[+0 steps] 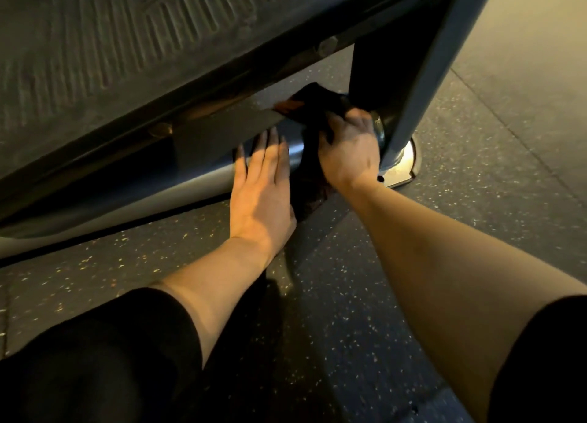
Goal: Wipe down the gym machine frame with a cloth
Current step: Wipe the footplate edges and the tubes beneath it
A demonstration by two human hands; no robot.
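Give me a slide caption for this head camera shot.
Right hand grips a dark cloth against the machine frame; left hand rests flat on it.

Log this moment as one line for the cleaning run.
step: wiping low frame tube | right hand: grips dark cloth near upright post | left hand: flat on tube | floor: speckled rubber

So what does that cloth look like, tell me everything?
The cloth is dark, nearly black, soft and crumpled. It hangs over the low round bar of the gym machine, close to the post. The right hand grips its bunched top against the frame, and its loose end droops toward the speckled floor. The left hand rests flat on the bar beside it.
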